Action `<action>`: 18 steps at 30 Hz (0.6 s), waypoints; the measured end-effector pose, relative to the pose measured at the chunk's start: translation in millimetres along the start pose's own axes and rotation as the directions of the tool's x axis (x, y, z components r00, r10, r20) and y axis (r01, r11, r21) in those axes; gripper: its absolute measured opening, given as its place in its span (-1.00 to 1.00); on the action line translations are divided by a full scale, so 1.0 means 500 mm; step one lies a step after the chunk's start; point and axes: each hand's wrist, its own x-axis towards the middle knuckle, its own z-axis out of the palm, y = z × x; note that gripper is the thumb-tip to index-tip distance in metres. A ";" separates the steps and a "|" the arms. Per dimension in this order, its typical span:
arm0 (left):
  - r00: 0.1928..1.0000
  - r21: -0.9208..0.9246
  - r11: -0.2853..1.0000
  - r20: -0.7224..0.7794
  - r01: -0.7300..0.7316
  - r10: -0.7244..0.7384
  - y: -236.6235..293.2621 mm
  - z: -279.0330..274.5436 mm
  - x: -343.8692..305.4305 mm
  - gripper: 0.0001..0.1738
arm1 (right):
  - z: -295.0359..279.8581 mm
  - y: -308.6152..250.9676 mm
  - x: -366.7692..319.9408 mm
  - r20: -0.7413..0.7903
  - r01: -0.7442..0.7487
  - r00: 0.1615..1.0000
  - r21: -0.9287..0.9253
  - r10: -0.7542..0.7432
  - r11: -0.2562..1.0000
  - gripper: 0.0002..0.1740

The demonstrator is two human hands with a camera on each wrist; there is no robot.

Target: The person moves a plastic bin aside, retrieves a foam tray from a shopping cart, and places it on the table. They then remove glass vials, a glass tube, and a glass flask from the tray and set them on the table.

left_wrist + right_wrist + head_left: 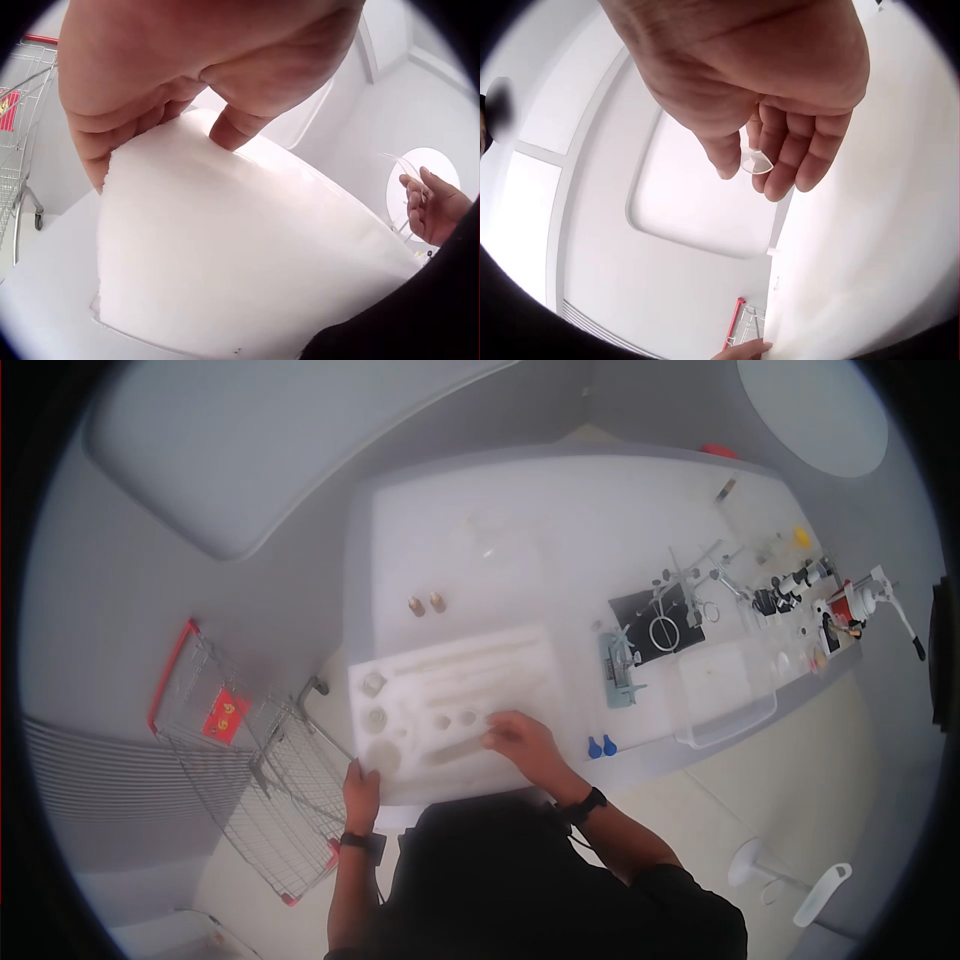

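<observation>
A thick white foam tray (525,665) with cut-out recesses lies at the near left of the table; several recesses appear to hold clear glassware. My left hand (362,798) grips its near left side, the thumb on one face and the fingers round the edge in the left wrist view. Over the tray's near right part, my right hand (522,745) pinches a small clear curved piece (757,163), glass-like, between thumb and fingers. An open, cup-like end shows in the right wrist view, and a thin curved part sticks out in the left wrist view. Its kind I cannot tell.
Two small brown-gold items (426,604) stand beyond the tray. To the right are two blue rubber bulbs (602,746), a teal device (619,670), a black base with clamps (655,622), a clear bin (730,690) and a microscope-like instrument (800,580). A shopping cart (250,750) stands left.
</observation>
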 end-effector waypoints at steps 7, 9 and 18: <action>0.999 0.149 0.987 -0.002 0.054 -0.054 -0.026 0.019 0.038 -0.54 | -0.051 0.002 -0.009 -0.140 0.039 0.990 0.119 -0.022 0.992 -0.60; 1.000 0.120 0.993 0.026 0.013 -0.016 -0.033 0.013 0.042 -0.54 | -0.053 -0.010 0.001 -0.212 0.056 0.977 0.109 -0.032 0.992 -0.62; 0.994 0.102 0.993 0.085 0.052 -0.061 -0.065 -0.068 0.006 -0.56 | -0.113 -0.028 -0.024 -0.493 0.197 0.864 0.145 -0.102 0.970 -0.66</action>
